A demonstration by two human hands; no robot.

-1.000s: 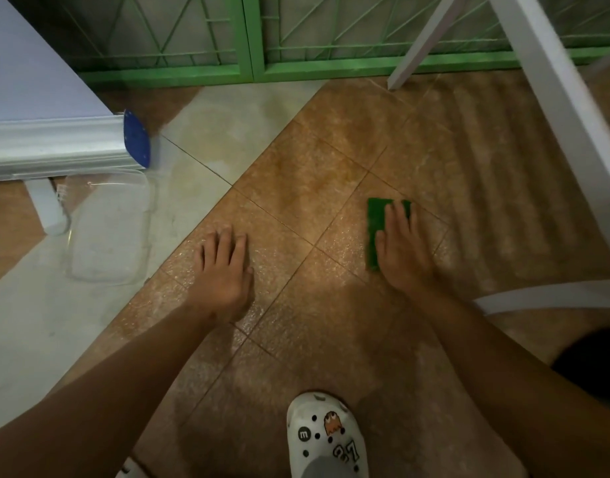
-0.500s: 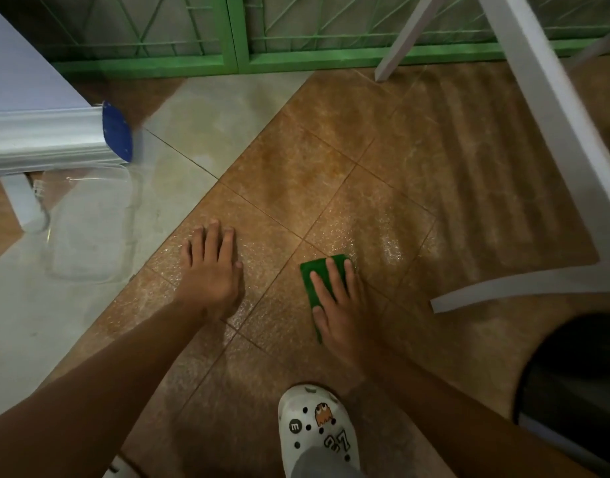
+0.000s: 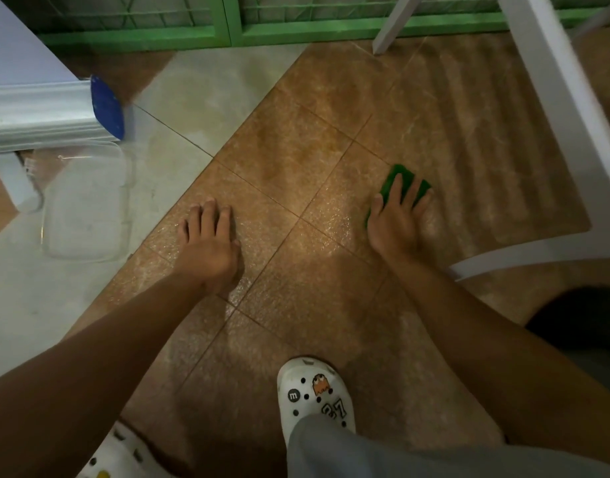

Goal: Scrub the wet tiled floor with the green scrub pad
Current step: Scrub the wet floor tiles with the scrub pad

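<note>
The green scrub pad (image 3: 405, 182) lies flat on the wet brown tiled floor (image 3: 296, 160), right of centre. My right hand (image 3: 398, 219) presses down on it with straight fingers spread over it, hiding most of the pad. My left hand (image 3: 210, 246) rests flat on a wet brown tile to the left, fingers straight, holding nothing. The tiles between and around my hands glisten with water.
A white plastic chair's legs (image 3: 555, 115) stand close to the right of the pad. A clear plastic tray (image 3: 86, 205) and a silver unit with a blue end cap (image 3: 107, 108) sit at left. A green grille (image 3: 227, 29) runs along the back. My white clog (image 3: 313, 398) is below.
My right hand has pushed the pad away from me and to the right, from near my clog toward the chair leg. My left hand has stayed planted on its tile.
</note>
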